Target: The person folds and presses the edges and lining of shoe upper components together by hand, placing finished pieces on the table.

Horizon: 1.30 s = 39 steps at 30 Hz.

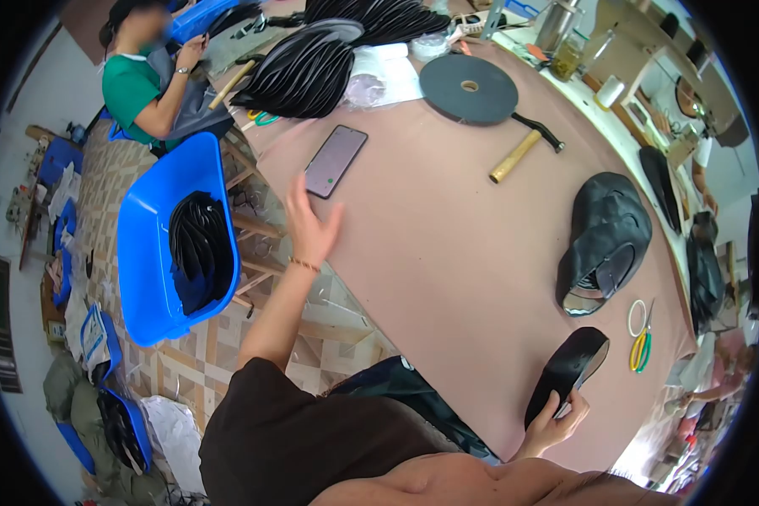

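Observation:
My left hand (312,226) is stretched out over the table's left edge, its fingers apart and nothing in the palm. Its fingertips are beside the lower end of a smartphone (337,160) lying flat; whether they touch it I cannot tell. Near the table's front right, my right hand (557,422) grips a black leather shoe upper (567,371), thumb and fingers closed on its lower end. Beyond it lies a larger bundle of black shoe uppers (611,228). Yellow-and-green handled snips (641,347) and a white ring (637,318) rest right of the held upper.
A hammer (519,156), a large roll of dark tape (469,88) and stacked black leather pieces (304,72) are farther back. A blue tub (135,244) with black pieces stands left of the table. A person in a green shirt (133,94) sits at the far left.

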Tool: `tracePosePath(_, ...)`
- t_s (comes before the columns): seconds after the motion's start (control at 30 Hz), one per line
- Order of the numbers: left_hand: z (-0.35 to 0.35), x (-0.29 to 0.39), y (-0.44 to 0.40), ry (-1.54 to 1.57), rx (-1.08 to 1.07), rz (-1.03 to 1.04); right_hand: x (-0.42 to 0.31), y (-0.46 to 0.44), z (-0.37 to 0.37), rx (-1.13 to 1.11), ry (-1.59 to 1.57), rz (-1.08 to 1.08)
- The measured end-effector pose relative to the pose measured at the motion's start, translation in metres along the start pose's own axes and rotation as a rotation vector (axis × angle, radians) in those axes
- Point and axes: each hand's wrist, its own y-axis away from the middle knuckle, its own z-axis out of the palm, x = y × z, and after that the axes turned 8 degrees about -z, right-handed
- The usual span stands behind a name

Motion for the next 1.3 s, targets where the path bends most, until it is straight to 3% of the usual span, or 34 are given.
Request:
tracePosePath(0.03, -0.001, 0.025, 0.018, 0.118, -0.047, 0.022, -0.002, -0.005, -0.001, 0.005, -0.050, 0.048)
tracePosePath(0.1, 0.009, 0.075, 0.070, 0.471, -0.349, 0.062, -0.009, -0.019, -0.005, 0.004, -0.143, 0.152)
tracePosePath(0.23, 0.022, 0.186, 0.142, 1.309, -1.440, -0.113, -0.036, -0.057, 0.005, -0.052, -0.331, 0.068)
tracePosePath(0.3, 0.015, 0.226, 0.151, 1.306, -1.521, -0.414, -0.049, -0.068, 0.010, -0.095, -0.328, 0.037)
tracePosePath(0.37, 0.005, 0.267, 0.163, 1.404, -1.428, -0.610, -0.054, -0.072, 0.007, -0.101, -0.306, 0.026)
tracePosePath(0.4, 0.002, 0.280, 0.165, 1.505, -1.268, -0.648, -0.056, -0.075, 0.004, -0.099, -0.274, -0.001)
tracePosePath(0.47, 0.000, 0.285, 0.169, 1.617, -1.341, -0.704, -0.046, -0.069, -0.001, -0.074, -0.364, 0.017)
tracePosePath(0.53, -0.010, 0.285, 0.177, 1.521, -1.307, -0.676, -0.049, -0.069, -0.018, -0.108, -0.579, 0.102)
tracePosePath(0.7, -0.030, 0.285, 0.197, 1.521, -1.352, -0.586, -0.048, -0.042, -0.034, -0.097, -0.676, 0.218)
tracePosePath(1.1, -0.054, 0.281, 0.231, 1.479, -1.273, -0.491, -0.053, 0.003, -0.044, 0.188, -0.502, 0.062)
tracePosePath(1.2, -0.054, 0.272, 0.228, 1.450, -1.297, -0.419, -0.061, -0.004, -0.052, 0.198, -0.441, -0.020)
tracePosePath(1.3, -0.058, 0.271, 0.223, 1.493, -1.300, -0.321, -0.062, -0.002, -0.055, 0.120, -0.528, 0.060)
